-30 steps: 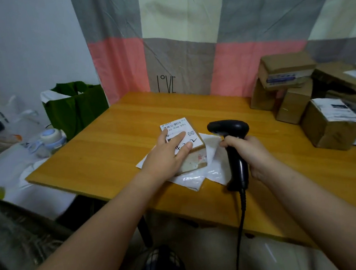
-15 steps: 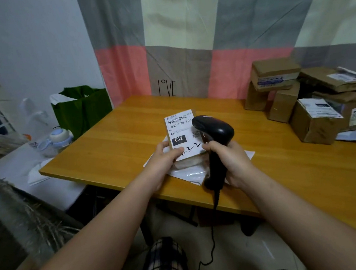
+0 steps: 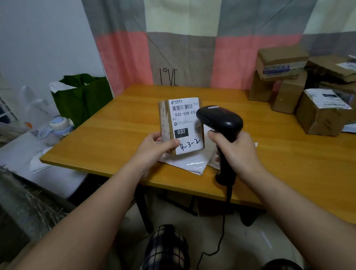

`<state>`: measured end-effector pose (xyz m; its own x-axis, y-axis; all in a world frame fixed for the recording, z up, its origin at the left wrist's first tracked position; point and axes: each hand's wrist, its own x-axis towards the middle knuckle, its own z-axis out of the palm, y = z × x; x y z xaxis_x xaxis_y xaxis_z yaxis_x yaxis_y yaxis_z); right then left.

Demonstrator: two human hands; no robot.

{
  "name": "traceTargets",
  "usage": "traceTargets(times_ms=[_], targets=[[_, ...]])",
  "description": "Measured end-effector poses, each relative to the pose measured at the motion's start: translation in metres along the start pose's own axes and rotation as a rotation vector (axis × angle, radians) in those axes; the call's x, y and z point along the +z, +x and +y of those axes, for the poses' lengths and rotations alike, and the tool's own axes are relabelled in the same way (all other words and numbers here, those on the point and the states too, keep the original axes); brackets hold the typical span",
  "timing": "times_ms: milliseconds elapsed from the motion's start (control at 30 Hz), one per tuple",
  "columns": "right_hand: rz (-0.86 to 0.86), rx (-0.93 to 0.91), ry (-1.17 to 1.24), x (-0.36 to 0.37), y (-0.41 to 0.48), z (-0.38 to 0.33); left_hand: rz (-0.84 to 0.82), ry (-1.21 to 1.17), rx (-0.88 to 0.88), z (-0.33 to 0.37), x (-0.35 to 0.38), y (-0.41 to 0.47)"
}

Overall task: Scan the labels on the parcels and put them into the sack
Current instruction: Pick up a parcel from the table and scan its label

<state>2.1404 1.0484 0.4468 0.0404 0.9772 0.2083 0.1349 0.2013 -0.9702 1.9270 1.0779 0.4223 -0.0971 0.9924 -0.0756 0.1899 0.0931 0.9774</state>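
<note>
Head view: thumb and fingers of the left hand (image 3: 150,147) pinch the lower left corner of the small brown cardboard parcel (image 3: 182,125). The right hand (image 3: 237,151) is curled around the handle of the black handheld barcode scanner (image 3: 219,120). A second ago the parcel lay flat on the orange wooden table (image 3: 295,167). Now it is raised upright above the table's front part, its label close to the scanner's head. I judge the scan is due now, and the sack comes after.

A head-worn camera looks forward and down, close over the table (image 3: 284,168).
</note>
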Motion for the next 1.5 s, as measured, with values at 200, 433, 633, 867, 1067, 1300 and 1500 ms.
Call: traceTargets(times_ms=[200, 433, 633, 867, 1067, 1300, 1500], targets=[[0.026, -0.086, -0.086, 0.004, -0.012, -0.015, 0.049, 0.016, 0.021, -0.003, -0.003, 0.0], [0.019, -0.124, -0.171, 0.004, -0.012, -0.018, 0.061, 0.016, 0.015, -0.005, -0.006, 0.003], [0.024, -0.125, -0.179, 0.005, -0.014, -0.02, 0.066, -0.001, 0.003, -0.007, -0.006, 0.006], [0.006, -0.11, -0.155, 0.004, -0.014, -0.022, 0.061, 0.009, 0.008, -0.006, -0.006, 0.007], [-0.003, -0.122, -0.12, 0.003, -0.02, -0.025, 0.081, -0.02, 0.013, -0.006, -0.003, 0.004], [-0.158, -0.075, 0.014, 0.02, -0.046, -0.032, 0.262, -0.066, 0.075, -0.006, -0.019, -0.056], [-0.566, 0.042, 0.108, 0.088, -0.095, -0.019, 0.617, -0.086, 0.101, -0.047, -0.105, -0.184]])
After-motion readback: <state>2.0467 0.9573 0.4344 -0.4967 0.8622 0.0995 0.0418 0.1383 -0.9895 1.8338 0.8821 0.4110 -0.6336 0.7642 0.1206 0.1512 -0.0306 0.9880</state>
